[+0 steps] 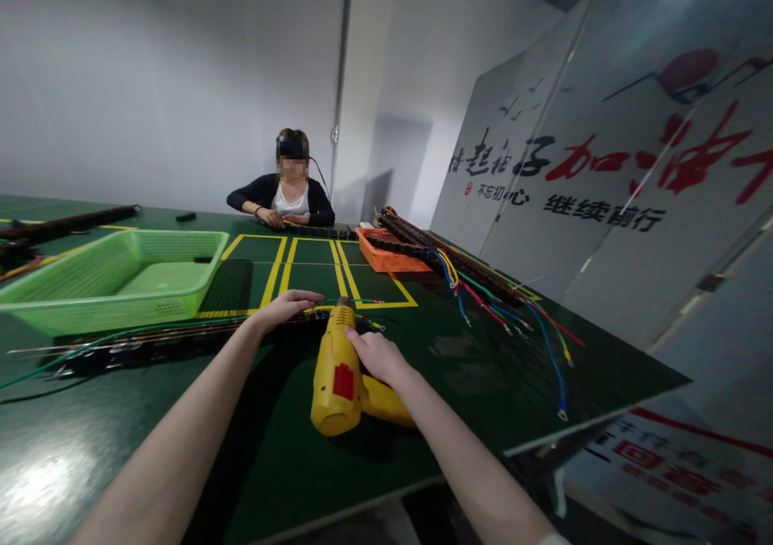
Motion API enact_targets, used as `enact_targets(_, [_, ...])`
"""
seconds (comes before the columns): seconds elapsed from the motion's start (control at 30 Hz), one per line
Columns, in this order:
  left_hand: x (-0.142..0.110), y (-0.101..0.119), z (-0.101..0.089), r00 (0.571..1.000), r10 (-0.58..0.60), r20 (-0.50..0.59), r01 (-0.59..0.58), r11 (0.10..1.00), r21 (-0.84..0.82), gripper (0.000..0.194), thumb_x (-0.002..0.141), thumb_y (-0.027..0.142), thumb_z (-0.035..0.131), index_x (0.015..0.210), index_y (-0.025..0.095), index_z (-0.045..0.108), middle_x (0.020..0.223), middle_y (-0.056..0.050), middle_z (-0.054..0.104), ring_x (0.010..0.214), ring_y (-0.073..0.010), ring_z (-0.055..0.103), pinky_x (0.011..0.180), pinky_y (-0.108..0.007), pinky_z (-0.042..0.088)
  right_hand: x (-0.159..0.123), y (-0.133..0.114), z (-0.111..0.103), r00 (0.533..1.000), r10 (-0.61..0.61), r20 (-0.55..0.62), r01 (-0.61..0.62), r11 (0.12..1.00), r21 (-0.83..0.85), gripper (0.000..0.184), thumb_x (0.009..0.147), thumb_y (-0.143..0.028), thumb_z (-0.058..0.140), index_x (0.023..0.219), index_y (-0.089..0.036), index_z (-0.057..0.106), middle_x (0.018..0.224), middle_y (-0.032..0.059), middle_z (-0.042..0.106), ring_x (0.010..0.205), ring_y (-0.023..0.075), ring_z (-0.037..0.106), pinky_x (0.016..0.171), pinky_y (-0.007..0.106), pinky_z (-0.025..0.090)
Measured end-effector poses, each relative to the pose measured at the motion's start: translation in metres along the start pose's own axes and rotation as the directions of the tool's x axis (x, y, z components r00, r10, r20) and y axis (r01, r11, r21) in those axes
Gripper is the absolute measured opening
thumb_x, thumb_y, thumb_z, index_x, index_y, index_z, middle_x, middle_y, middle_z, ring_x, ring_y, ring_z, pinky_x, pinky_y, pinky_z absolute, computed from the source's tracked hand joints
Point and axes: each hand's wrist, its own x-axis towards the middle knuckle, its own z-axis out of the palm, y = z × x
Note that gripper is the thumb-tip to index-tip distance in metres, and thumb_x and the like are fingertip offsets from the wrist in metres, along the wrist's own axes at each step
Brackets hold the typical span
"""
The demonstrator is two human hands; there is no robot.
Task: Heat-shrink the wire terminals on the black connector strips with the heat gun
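right hand is holding the yellow heat gun, nozzle pointing away at the green wire beside the left hand, can't tell if those fingers pinch it

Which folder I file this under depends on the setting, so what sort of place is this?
Probably a wiring workshop: the right hand holds what looks like a yellow heat gun, and coloured wires with ring terminals lie on a green worktable marked with yellow lines.
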Motion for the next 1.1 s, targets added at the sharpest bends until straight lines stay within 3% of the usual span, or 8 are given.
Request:
enact_targets(0.33, [0.001,-0.003,0.002,1.0,-0.011,-0.013,0.01,0.998,-0.066,0.05,0.061,0.047,0.066,0.101,0.017,0.071,0.113,-0.008,0.067,0.112,-0.0279,0.058,0.102,-0.035,0.041,-0.006,-0.022,0.006,0.997,-0.079,0.003,0.079,0.997,0.009,0.033,0.091,-0.044,0.052,0.103,-0.015,0.059,0.103,0.0051,0.061,0.095,0.0174,0.059,0.087,0.04,0.047])
enact_targets(0.53, [0.0,0.002,0.003,1.0,-0.016,-0.013,0.015,0.998,-0.061,0.049,0.06,0.047,0.067,0.099,0.017,0.072,0.112,-0.007,0.067,0.112,-0.0288,0.057,0.104,-0.037,0.039,-0.003,-0.02,0.008,0.997,-0.083,-0.004,0.083,0.996,0.027,0.034,0.09,-0.045,0.052,0.103,-0.014,0.059,0.104,0.0053,0.061,0.096,0.0175,0.059,0.087,0.041,0.047])
enact_targets(0.77, [0.004,-0.008,0.0,1.0,0.012,-0.003,-0.012,0.998,-0.054,0.047,0.062,0.047,0.068,0.099,0.019,0.072,0.112,-0.007,0.067,0.111,-0.0275,0.058,0.103,-0.036,0.041,-0.003,-0.019,0.007,0.997,-0.08,-0.001,0.08,0.996,0.041,0.033,0.09,-0.044,0.052,0.104,-0.014,0.059,0.104,0.0054,0.061,0.095,0.0175,0.059,0.087,0.041,0.048])
enact_targets(1.1, [0.0,-0.006,0.002,0.999,-0.039,-0.025,0.037,0.998,-0.054,0.052,0.062,0.047,0.066,0.104,0.018,0.07,0.116,-0.008,0.065,0.113,-0.029,0.057,0.102,-0.038,0.042,0.003,-0.009,0.011,0.995,-0.095,-0.008,0.095,0.995,0.035,0.033,0.09,-0.043,0.053,0.106,-0.015,0.058,0.105,0.0055,0.06,0.095,0.0174,0.059,0.085,0.04,0.048])
